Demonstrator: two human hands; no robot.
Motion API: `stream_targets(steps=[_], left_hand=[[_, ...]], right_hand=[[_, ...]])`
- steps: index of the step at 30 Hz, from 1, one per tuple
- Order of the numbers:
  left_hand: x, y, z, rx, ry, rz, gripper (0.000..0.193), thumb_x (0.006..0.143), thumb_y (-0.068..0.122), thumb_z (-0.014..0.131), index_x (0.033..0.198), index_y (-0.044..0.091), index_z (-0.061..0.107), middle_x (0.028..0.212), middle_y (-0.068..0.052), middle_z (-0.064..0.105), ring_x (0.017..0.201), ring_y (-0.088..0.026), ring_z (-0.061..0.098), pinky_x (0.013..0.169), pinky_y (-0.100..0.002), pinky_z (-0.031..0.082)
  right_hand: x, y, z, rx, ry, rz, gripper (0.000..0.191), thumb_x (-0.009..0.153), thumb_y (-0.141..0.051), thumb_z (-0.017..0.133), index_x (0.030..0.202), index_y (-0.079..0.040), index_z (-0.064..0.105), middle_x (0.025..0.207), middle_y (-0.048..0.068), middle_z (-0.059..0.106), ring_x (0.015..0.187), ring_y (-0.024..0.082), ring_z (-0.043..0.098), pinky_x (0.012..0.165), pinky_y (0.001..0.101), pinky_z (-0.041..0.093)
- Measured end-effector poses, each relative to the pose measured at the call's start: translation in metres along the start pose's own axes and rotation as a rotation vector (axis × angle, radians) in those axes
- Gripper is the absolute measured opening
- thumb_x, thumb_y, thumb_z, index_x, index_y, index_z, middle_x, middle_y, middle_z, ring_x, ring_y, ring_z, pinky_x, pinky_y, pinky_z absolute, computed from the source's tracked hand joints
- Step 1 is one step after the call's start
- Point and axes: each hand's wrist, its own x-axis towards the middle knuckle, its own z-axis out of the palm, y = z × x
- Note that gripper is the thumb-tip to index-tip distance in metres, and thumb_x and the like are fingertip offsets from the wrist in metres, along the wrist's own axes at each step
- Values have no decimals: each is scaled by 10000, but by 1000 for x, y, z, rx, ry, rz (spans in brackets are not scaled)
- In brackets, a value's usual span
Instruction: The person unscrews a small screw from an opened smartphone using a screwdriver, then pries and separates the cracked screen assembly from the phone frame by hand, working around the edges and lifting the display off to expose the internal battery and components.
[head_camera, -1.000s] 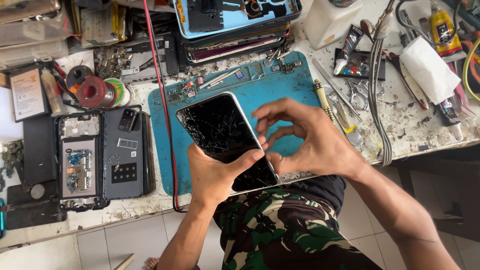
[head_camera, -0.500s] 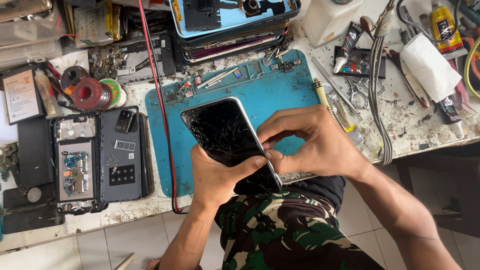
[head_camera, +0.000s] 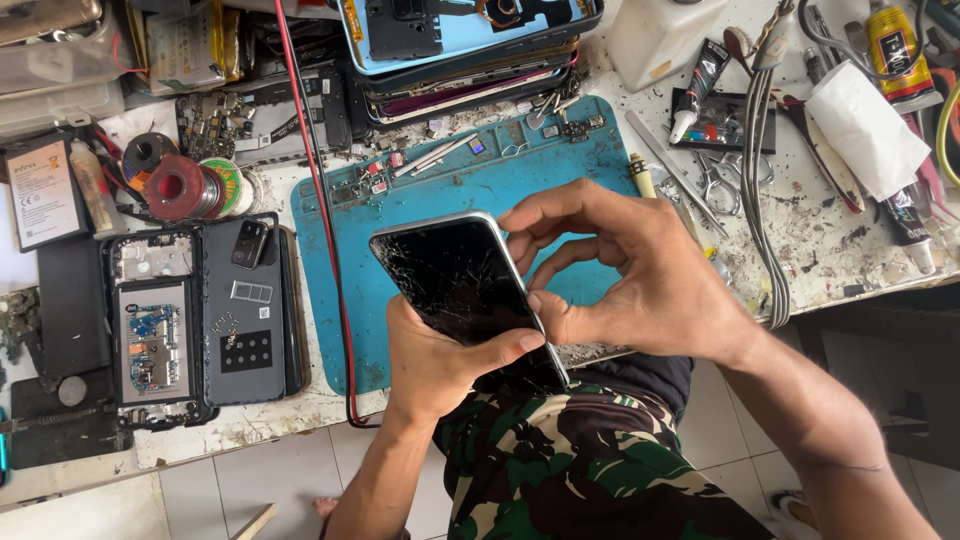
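Note:
A smartphone with a cracked black screen (head_camera: 455, 285) is held tilted over the near edge of a blue work mat (head_camera: 470, 180). My left hand (head_camera: 440, 365) grips its lower end from beneath, thumb lying across the glass. My right hand (head_camera: 630, 275) presses on the phone's right edge, with the thumb and curled fingers pinching along the side frame near the upper corner.
An opened phone with its bare board (head_camera: 150, 335) and a dark back cover (head_camera: 245, 315) lie at the left. Solder spools (head_camera: 180, 185), a stack of phone frames (head_camera: 470, 45), tweezers and scissors (head_camera: 715, 185), glue tubes (head_camera: 700, 85) and a red wire (head_camera: 320, 200) crowd the bench.
The phone has been drawn slightly nearer and turned a little. My right fingers have shifted along its right edge toward the top corner. My left hand keeps its grip.

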Motion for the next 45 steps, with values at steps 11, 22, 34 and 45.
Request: stream_targets(steps=[11, 22, 34, 45], left_hand=[[0, 1, 0, 30, -16, -7, 331, 713, 94, 941, 982, 17, 764, 915, -41, 791, 826, -99, 745, 766, -266, 642], [-3, 4, 5, 39, -26, -12, 311, 732, 78, 928, 979, 13, 750, 861, -30, 774, 763, -94, 731, 703, -257, 629], [-3, 13, 13, -22, -73, 77, 290, 805, -14, 893, 1036, -35, 719, 915, -78, 769, 842, -141, 742, 787, -304, 648], [5, 15, 16, 104, 65, 212, 705, 750, 36, 939, 1295, -29, 496, 1096, -124, 718, 966, -205, 755, 867, -336, 661]], right_hand=[[7, -7, -6, -27, -28, 38, 438, 819, 10, 724, 1253, 51, 697, 1082, 115, 784, 1009, 151, 757, 994, 325, 640], [7, -3, -2, -16, 30, 76, 371, 797, 21, 713, 1165, 39, 747, 1001, 104, 799, 935, 121, 754, 946, 307, 649], [10, -8, -5, -29, 40, 109, 442, 816, 14, 733, 1256, -11, 703, 889, 93, 808, 706, 93, 758, 663, 248, 629], [7, -4, -11, -55, 85, -94, 424, 884, 37, 712, 1304, -14, 694, 1066, 108, 772, 938, 111, 736, 910, 283, 640]])
